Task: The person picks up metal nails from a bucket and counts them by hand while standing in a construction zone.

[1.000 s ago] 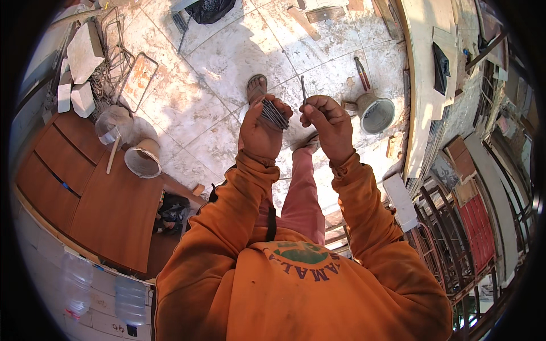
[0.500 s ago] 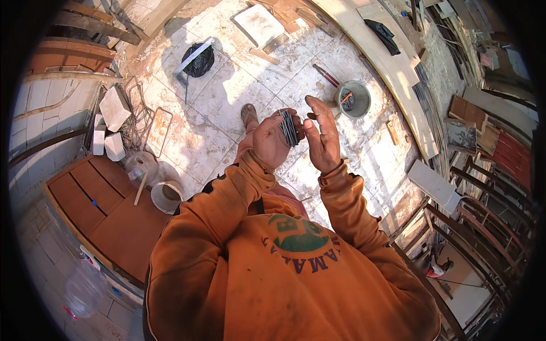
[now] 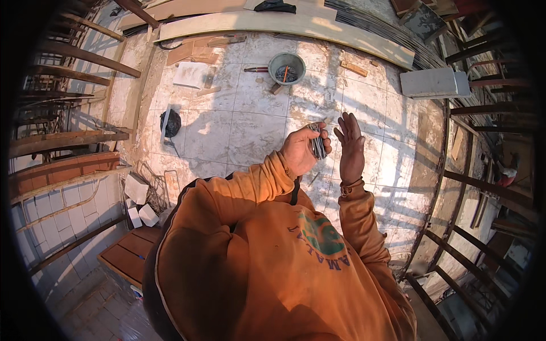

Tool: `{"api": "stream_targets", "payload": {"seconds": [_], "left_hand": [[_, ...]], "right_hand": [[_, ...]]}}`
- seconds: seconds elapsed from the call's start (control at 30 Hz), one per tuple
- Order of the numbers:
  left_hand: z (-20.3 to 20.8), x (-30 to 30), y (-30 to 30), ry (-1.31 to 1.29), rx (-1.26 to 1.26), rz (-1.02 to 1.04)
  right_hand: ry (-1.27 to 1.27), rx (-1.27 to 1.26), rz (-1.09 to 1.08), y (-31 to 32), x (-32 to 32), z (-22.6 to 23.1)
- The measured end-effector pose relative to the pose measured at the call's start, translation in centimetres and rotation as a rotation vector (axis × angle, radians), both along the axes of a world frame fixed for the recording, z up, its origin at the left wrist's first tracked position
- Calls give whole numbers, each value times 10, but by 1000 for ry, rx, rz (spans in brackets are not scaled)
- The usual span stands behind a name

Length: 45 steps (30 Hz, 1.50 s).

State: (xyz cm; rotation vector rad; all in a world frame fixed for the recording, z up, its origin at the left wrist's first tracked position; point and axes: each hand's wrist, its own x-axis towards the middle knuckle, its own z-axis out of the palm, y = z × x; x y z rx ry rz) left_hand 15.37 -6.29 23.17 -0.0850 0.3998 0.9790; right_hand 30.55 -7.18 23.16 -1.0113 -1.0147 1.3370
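My left hand is closed around a small bundle of thin grey metal pieces, which look like nails or short cut wire; the fingers partly cover it. Just to its right, my right hand is raised with its fingers stretched out, apart from the bundle and holding nothing. Beyond both hands, on the tiled floor, stands a grey bucket with dark metal pieces and an orange stick in it. A hand tool with dark red handles lies against the bucket's left side.
A black plastic bag lies at left with a pale flat bar across it. Long boards run along the far side. A white block sits at far right, beside wooden frames. Pale blocks and a brown panel are at left.
My view has turned to the right, so the bucket now sits straight ahead. My left hand keeps the bundle; my right hand has moved slightly away from it, fingers straighter.
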Motion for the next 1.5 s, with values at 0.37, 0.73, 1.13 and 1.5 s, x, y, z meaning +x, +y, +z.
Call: {"api": "stream_targets", "payload": {"seconds": [0.37, 0.73, 1.13, 1.5], "left_hand": [[32, 412, 111, -86, 41, -511], [33, 739, 23, 162, 440, -1682], [65, 1084, -67, 63, 274, -1410], [67, 1481, -126, -344, 109, -1483]], "right_hand": [[-59, -76, -882, 40, 325, 27], [-149, -237, -442, -133, 685, 65], [33, -6, -1009, -214, 991, 58], [-91, -91, -1799, -270, 1250, 57]]}}
